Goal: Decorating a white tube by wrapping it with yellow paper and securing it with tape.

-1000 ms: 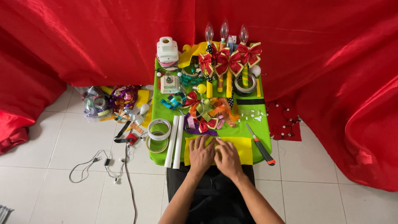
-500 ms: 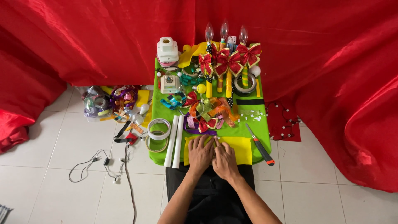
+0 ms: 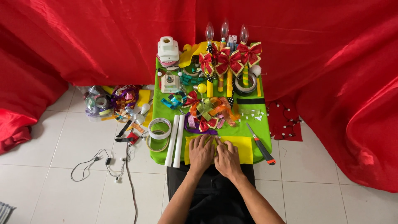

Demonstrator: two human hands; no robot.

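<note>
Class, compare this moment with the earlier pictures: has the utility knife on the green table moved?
No. The utility knife lies at the same slant beside the yellow sheet, by the green table's right edge.

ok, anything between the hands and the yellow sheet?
Nothing visible. The left hand and right hand both lie flat on the yellow sheet, side by side. The ribbon pile lies beyond the fingertips, and the cutter knife lies off to the right.

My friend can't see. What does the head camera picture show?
Two bare hands, left hand and right hand, press flat on a yellow sheet at the near edge of a green table. Ribbon bows, tape rolls and a utility knife crowd it, with red cloth behind.
</note>
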